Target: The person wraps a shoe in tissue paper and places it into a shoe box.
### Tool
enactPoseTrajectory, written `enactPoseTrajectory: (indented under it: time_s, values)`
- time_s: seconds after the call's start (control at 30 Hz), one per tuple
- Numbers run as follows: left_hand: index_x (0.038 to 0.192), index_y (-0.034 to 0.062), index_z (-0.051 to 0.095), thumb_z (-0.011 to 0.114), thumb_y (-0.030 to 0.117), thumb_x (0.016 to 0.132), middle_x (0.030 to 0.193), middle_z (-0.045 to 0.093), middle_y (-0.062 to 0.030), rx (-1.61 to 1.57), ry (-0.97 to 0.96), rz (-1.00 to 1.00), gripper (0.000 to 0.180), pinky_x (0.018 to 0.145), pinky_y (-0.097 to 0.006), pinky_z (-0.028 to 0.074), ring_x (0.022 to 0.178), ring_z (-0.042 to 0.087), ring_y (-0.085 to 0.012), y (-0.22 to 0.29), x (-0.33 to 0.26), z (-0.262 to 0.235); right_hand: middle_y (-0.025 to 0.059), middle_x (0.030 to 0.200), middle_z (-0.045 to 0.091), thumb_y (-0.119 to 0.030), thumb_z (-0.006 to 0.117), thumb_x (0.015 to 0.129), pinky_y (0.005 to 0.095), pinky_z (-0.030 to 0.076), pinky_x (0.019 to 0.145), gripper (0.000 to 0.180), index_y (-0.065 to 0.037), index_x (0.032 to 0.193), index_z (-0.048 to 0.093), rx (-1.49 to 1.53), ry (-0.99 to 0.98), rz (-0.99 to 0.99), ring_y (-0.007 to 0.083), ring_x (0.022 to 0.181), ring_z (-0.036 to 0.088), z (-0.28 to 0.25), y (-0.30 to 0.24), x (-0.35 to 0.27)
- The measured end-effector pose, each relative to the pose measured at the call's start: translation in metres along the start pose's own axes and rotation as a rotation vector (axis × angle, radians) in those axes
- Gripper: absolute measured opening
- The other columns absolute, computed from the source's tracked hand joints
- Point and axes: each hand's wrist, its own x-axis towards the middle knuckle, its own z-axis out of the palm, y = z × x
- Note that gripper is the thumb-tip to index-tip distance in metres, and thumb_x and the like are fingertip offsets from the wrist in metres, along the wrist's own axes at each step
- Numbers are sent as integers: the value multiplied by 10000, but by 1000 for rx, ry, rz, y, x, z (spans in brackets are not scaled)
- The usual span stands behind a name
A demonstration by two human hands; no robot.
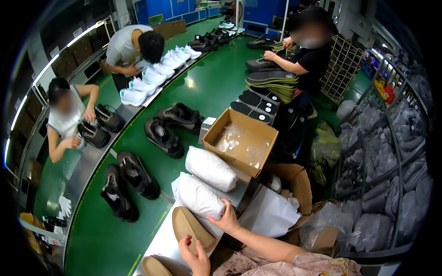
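My right hand (225,218) curls round the near end of a white paper-wrapped bundle (198,195) lying at the edge of the work surface. A second white wrapped bundle (212,169) lies just beyond it, alongside. What the paper covers is hidden. My left hand (194,257) is held up with its fingers apart and nothing in it. Next to it, a tan shoe-shaped piece (191,227) lies on a pale ledge, and another tan piece (155,267) shows at the lower edge.
An open cardboard box (241,142) with clear scraps stands beyond the bundles. Dark shoes (133,172) sit on the green conveyor (193,92). Insoles (271,83) are stacked ahead. Three co-workers handle shoes or stand nearby. A rack of grey plastic-wrapped items (373,202) stands right.
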Motion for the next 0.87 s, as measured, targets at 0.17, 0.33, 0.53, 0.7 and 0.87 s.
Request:
enactPoseTrajectory:
  time_s: [0.17,0.33,0.53,0.7,0.87]
  values:
    - [1111,-36,463,517,-4,827,1038,519,-123,-50,-4,-30,291,806,-303,426,942,512,-197,40,9,-14,226,1220,413,-377,767,617,456,363,921,911,2,1280,269,-35,-110,42,372,1118,427,-11,-22,3]
    - [1227,-11,416,526,137,902,1115,513,-135,-198,-112,-230,374,820,-312,442,990,507,-208,-13,-14,-15,254,1293,344,-344,756,633,428,311,998,942,5,1332,230,-113,-220,52,396,1191,358,-39,-35,12]
    - [1153,-24,446,544,68,867,1055,538,-117,-187,-245,-192,316,788,-275,446,930,542,-172,54,-21,-12,224,1128,473,-243,671,661,433,376,918,646,-1,1196,402,-73,-207,60,390,1074,442,-119,-1,11]
    - [1044,-39,549,531,15,862,893,601,-91,-673,-524,-298,190,756,-263,462,843,582,-144,108,4,-54,222,1019,541,-210,647,691,415,427,845,483,8,1094,493,-235,-142,206,384,971,512,-178,29,-47]
    - [930,-77,584,542,112,841,853,575,-135,-1048,-1112,329,214,719,-361,468,730,564,-264,90,39,-148,169,857,599,-204,672,682,378,483,744,403,20,995,551,-339,-177,578,301,824,595,-200,27,-145]
